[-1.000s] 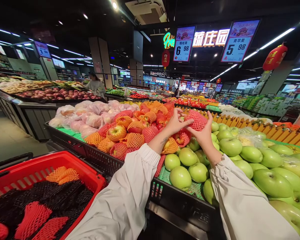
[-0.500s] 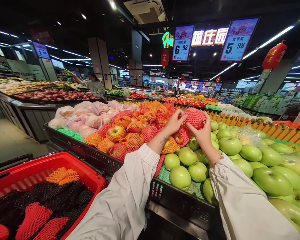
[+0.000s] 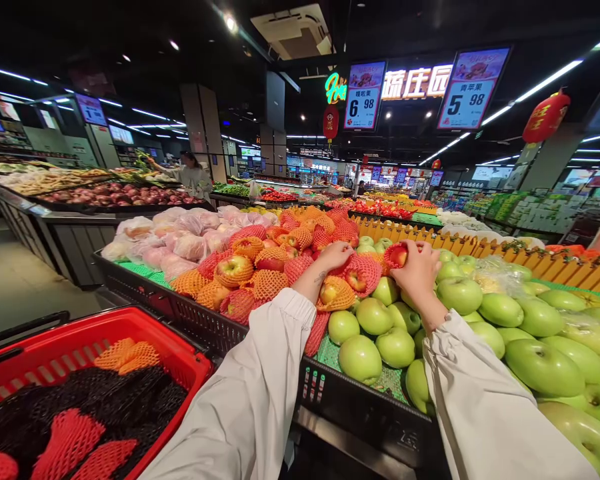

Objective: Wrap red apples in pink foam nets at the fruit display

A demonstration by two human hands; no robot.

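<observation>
- The right hand (image 3: 420, 267) grasps a red apple (image 3: 399, 255) that sits in a red foam net (image 3: 391, 253); the fingers curl over the fruit from the right, and its skin shows bare at the net's open mouth.
- A second ago both hands held this netted apple raised above the display, with the net covering it. Now it is lower, at the level of the pile, on the line where the red apples meet the green apples (image 3: 375, 315).
- The left hand (image 3: 334, 257) has let go of that fruit. It lies palm down with its fingers loosely bent, on the netted red apples (image 3: 356, 275) just beside it; whether it grips one of them I cannot tell.
- Judged from this, the handling of the net on this apple looks about finished, and the fruit is returning to the heap rather than going elsewhere.
- The black crate (image 3: 340, 393) that walls the display runs under both white sleeves.
- At lower left, well apart from both hands, a red basket (image 3: 130, 327) holds loose foam nets in black, red and orange.
- Pale bagged fruit (image 3: 180, 240) lies behind the netted pile.
- Far off at the left, another person (image 3: 193, 175) reaches over a different display.
</observation>
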